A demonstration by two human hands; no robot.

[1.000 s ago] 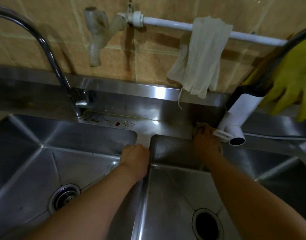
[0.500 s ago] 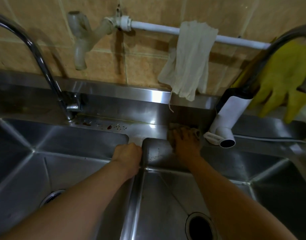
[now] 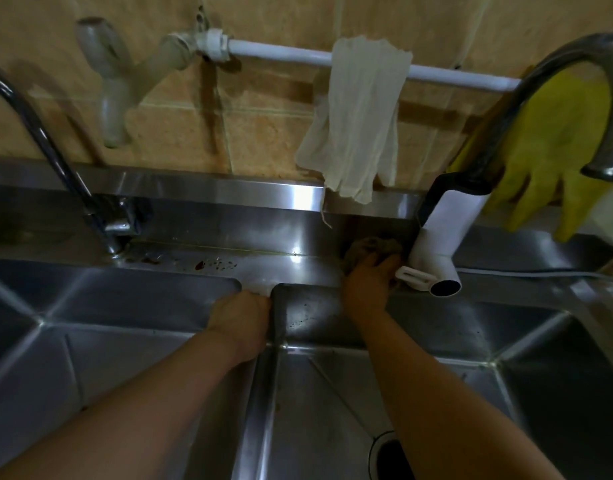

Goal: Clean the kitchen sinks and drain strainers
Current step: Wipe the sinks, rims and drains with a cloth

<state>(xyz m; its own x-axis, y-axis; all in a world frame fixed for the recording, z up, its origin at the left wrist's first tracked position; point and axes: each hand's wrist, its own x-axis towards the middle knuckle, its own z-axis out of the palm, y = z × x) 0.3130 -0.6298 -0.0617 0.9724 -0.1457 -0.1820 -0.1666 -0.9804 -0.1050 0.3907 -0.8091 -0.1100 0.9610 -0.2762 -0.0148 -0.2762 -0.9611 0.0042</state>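
The steel double sink fills the view, with a left basin (image 3: 125,341) and a right basin (image 3: 333,410). My left hand (image 3: 241,320) grips the far end of the divider (image 3: 260,393) between them, fingers curled over its edge. My right hand (image 3: 369,285) holds a brownish scrub pad (image 3: 371,245) and presses it on the back ledge (image 3: 291,268), right beside the base of the white faucet (image 3: 440,237). The right basin's drain opening (image 3: 390,455) shows dark at the bottom edge. The left drain is out of view.
Reddish-brown specks (image 3: 208,265) lie on the ledge near the curved left faucet (image 3: 55,161). A white cloth (image 3: 360,116) and a yellow rubber glove (image 3: 554,143) hang from the wall pipe. An old wall tap (image 3: 111,88) juts out at upper left.
My right hand slid the pad left along the ledge away from the white faucet, then a little back toward it. My left hand kept its hold. The left drain left the view.
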